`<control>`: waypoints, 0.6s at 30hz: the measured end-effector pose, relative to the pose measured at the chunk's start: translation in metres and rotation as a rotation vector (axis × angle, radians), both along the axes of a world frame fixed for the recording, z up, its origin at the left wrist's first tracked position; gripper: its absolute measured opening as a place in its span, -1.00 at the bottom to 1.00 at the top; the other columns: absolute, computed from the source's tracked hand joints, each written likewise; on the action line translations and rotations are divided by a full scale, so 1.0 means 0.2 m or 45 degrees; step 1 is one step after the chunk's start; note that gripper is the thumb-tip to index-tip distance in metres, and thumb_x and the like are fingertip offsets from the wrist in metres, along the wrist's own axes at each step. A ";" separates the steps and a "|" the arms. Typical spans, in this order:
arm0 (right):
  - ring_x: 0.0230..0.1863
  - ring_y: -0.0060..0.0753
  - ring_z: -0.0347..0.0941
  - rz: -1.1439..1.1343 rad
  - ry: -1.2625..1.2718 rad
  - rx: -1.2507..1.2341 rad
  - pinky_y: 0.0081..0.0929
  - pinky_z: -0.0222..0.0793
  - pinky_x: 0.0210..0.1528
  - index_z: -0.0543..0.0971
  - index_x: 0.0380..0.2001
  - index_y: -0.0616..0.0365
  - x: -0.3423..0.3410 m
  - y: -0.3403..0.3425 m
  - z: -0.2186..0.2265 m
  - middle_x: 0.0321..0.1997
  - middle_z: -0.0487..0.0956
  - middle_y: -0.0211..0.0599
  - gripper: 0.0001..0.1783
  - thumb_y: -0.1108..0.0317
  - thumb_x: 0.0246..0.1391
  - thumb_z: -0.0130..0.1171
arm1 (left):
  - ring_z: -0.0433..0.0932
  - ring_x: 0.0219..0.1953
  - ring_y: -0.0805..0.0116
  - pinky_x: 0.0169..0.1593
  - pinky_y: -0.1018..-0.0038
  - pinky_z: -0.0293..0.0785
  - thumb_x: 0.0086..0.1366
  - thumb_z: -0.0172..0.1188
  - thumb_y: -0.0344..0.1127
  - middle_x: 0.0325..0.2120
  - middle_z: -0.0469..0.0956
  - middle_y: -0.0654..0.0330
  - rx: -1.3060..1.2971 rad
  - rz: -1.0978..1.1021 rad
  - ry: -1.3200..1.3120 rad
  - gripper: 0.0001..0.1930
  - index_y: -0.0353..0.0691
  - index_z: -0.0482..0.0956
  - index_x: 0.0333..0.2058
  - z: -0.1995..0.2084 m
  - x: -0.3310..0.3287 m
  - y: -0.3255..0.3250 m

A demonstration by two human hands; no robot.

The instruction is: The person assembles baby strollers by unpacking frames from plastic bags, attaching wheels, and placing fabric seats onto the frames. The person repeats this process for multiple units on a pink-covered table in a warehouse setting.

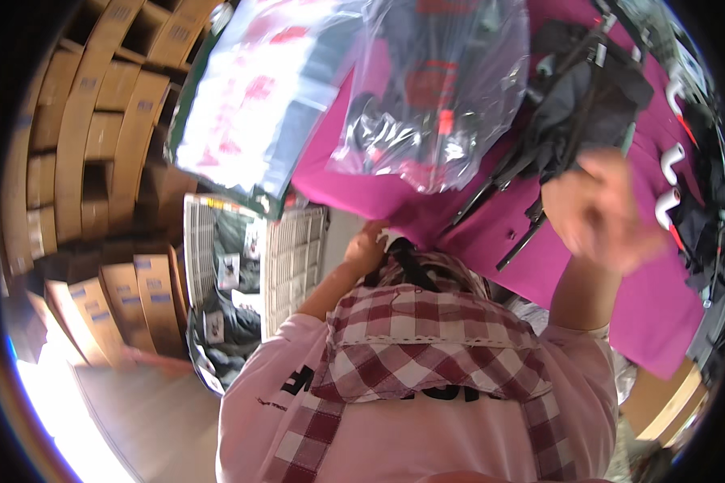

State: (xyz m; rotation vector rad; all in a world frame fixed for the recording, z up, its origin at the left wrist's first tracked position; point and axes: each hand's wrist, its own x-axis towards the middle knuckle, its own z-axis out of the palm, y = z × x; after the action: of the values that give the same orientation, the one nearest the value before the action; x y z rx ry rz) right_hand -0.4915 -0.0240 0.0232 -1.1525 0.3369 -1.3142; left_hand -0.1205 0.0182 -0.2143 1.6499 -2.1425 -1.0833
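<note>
My right hand (pixel 596 213) is over the magenta-covered table (pixel 652 314), smeared by motion, so its fingers cannot be read. Close by it lies a bundle of black fabric with thin dark rods (pixel 576 113), the rods pointing toward me. My left hand (pixel 366 248) is low at the table's near edge, fingers curled together; what they hold, if anything, is too small to make out. Beyond the hands, a clear plastic bag (pixel 467 153) with dark and red items inside lies on the table. Left of it is a stack of shiny, clear-wrapped packages with red print (pixel 250 105).
A white plastic crate (pixel 294 266) with dark packed goods stands left of the table. Brown cardboard boxes (pixel 105 153) are stacked at the far left. White curved hook-shaped handles (pixel 670 163) with dark fabric line the right side. A carton (pixel 660 402) sits below the table's right end.
</note>
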 end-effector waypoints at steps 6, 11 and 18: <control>-0.68 -0.56 0.35 0.539 -0.307 -0.548 -0.58 0.17 -0.55 0.47 -0.01 -0.08 0.47 0.07 0.44 -0.62 0.52 -0.42 -0.54 -0.11 0.16 0.14 | 0.61 -0.15 0.06 -0.05 0.25 0.52 0.28 0.11 -0.45 -0.09 0.53 -0.04 -0.125 0.275 0.092 -0.73 -0.26 0.51 -0.04 0.06 0.25 0.21; -0.69 -0.57 0.34 0.697 -0.373 -0.605 -0.58 0.15 -0.56 0.47 0.00 -0.12 0.90 0.08 0.52 -0.63 0.52 -0.42 -0.57 -0.08 0.17 0.14 | 0.60 -0.14 0.07 -0.02 0.28 0.51 0.29 0.07 -0.43 -0.01 0.49 -0.06 -0.075 0.489 0.161 -0.73 -0.27 0.53 -0.04 0.07 0.50 0.35; -0.70 -0.59 0.31 0.878 -0.404 -0.640 -0.59 0.11 -0.59 0.47 0.02 -0.17 1.65 0.13 0.63 -0.63 0.51 -0.43 -0.61 -0.03 0.19 0.14 | 0.56 -0.17 0.00 -0.04 0.26 0.51 0.25 0.07 -0.45 -0.07 0.49 -0.05 -0.013 0.821 0.329 -0.70 -0.28 0.53 -0.03 -0.08 1.11 0.59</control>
State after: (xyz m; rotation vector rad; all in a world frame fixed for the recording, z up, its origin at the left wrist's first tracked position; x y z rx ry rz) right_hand -0.1609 0.0028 0.1482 -1.2818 -0.6140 -0.9482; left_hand 0.1011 0.1367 -0.2295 1.8734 -1.3061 -0.9965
